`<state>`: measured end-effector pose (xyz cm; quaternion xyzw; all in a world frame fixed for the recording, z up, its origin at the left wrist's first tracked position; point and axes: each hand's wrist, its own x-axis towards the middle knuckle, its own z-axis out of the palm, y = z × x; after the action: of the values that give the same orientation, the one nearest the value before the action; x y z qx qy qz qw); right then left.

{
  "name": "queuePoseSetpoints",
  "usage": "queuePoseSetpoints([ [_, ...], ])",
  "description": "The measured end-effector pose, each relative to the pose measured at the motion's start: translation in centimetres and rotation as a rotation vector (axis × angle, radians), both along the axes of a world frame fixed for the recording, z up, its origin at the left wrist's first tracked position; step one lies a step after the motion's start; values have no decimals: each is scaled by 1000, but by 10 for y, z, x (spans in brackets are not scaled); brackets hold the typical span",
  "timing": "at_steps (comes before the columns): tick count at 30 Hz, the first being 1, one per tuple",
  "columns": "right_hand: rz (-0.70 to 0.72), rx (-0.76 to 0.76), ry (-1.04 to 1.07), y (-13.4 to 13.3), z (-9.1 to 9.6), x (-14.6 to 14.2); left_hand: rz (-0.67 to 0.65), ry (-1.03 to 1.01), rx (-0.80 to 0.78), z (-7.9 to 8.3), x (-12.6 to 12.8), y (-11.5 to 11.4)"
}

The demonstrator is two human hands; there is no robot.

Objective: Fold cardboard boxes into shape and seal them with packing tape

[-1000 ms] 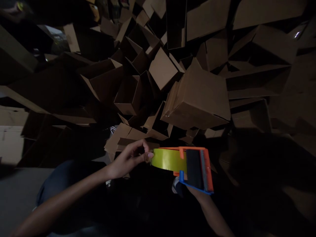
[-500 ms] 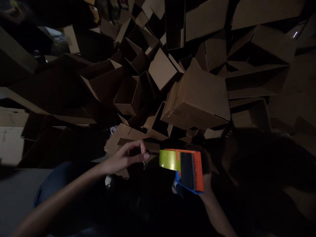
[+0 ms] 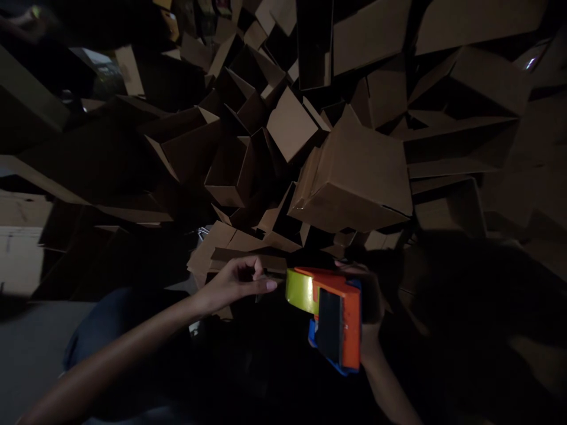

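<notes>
"Two hands showed in front of the heap; what was in the right hand [image 3: 371, 304]?"

"It was wrapped around a tape dispenser [image 3: 351, 330], orange and blue, with a yellow-green roll [image 3: 297, 290] on the side toward the left hand [image 3: 234, 286]"

"And how did the left one grip?"

"Narrowly, thumb out and forefinger curled above it; a faint scrap [image 3: 258, 297] showed just below the thumb, but I couldn't tell whether the fingers pinched it. That hand was near the roll, apart from it"

"Where was the dispenser against the boxes?"

"Below the large box [image 3: 363, 165] in the view, whose visible sides looked closed"

"Which containers gaped?"

"A small box [image 3: 224, 193] had its mouth upward, inner walls brown in the shade. Left of it, a wider box [image 3: 195, 150] lay open, too dark inside to read. Near the top, a tall box [image 3: 328, 68] was so deep in shadow that its contents couldn't be made out"
</notes>
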<state>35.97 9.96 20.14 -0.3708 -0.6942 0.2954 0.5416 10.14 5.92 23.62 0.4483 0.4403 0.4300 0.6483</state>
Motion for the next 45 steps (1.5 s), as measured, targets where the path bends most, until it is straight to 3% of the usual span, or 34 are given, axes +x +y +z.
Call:
queuePoseSetpoints([
  [4,7,28,45,0,8,-5,25,-7,22,2,3,0],
  [11,1,51,1,-1,4,-5,102,-67,57,4,5,-2],
  [16,-4,147,-49,0,9,-6,104,-161,4,2,7,-2],
  [33,-25,169,-42,-1,4,-2,163,-323,-232,-3,8,-5],
  [39,-67,219,-80,-2,11,-4,169,-460,-354,-6,9,-1],
  [45,-39,227,-84,-4,12,-3,168,-417,-359,-8,9,-1],
])
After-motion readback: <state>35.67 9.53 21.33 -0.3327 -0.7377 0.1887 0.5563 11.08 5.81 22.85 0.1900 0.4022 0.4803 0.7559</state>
